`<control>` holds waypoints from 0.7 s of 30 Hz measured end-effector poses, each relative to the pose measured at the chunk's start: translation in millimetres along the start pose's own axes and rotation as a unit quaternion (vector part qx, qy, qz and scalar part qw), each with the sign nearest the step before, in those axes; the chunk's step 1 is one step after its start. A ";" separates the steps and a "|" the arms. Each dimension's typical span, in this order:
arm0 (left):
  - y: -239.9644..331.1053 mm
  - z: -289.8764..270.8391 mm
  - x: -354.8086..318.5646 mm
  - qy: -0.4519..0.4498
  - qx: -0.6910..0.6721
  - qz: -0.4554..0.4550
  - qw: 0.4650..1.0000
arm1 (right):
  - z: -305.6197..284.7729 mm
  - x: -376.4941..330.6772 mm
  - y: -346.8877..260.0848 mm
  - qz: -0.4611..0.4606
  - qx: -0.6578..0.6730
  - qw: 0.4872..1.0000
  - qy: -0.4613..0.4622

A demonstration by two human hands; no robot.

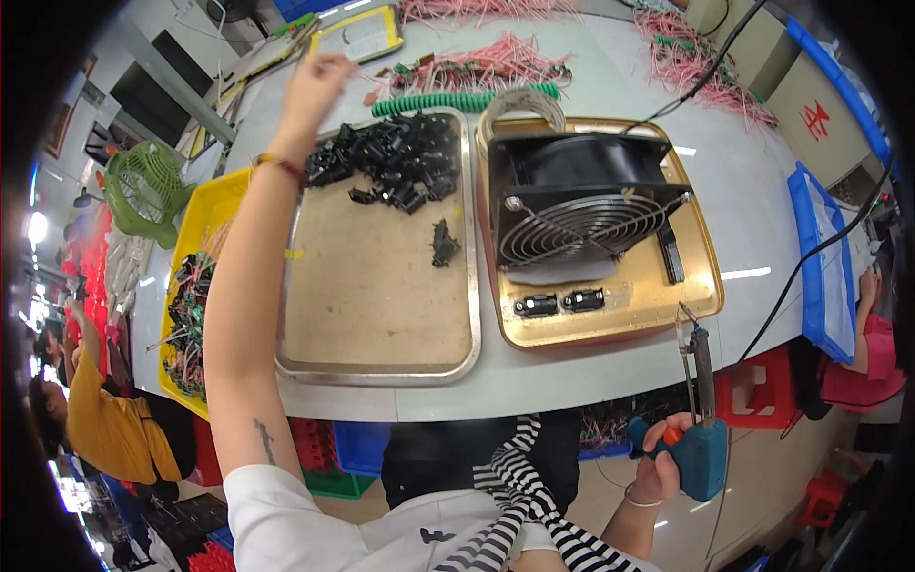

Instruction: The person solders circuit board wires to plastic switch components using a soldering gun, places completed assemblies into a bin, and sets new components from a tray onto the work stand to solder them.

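My left hand (319, 88) is stretched far out past the metal tray (381, 367), near the circuit boards with pink wires (467, 67). Its fingers are drawn together, and whatever is in them is too small to make out. A pile of small black parts (400, 157) fills the tray's far end, with one black part (444, 244) lying apart. Below the table's front edge, at the right, my right hand (660, 462) grips a teal soldering gun (703, 462), its tip pointing up. Two black parts (560, 302) lie side by side on the gold tray (610, 331).
A black fan with a wire grille (586, 229) stands on the gold tray. Behind the trays lies a green coil (448, 102). At the left are a yellow bin (214, 205) and a green fan (148, 186). A black cable (820, 253) hangs at the right, near a blue tray (824, 276).
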State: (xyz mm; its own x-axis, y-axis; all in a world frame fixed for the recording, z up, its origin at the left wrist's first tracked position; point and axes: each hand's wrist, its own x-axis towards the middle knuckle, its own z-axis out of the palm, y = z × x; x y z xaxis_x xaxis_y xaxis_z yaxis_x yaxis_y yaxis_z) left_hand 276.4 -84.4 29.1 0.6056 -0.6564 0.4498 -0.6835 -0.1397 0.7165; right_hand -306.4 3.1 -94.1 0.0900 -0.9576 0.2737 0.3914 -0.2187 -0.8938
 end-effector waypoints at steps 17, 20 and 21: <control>-39.8 -5.9 29.6 0.115 0.064 0.045 0.990 | 4.0 -4.1 7.2 0.044 -0.051 0.997 0.037; 37.1 -19.2 -14.8 0.086 0.089 0.184 0.975 | 2.5 -3.6 7.7 0.024 -0.055 0.998 0.010; 40.0 -30.1 -25.6 0.085 0.095 0.183 0.975 | 4.3 -5.1 8.7 0.029 -0.052 0.998 0.008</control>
State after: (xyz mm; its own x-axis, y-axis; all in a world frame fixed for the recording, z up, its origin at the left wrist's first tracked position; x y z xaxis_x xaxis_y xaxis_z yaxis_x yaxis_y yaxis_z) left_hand 245.8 -50.9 62.3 0.3551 -0.5571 0.7507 -0.9197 -0.0641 0.3874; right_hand -299.6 6.9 -101.7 0.0946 -0.9718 0.2160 0.2895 -0.1807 -0.9399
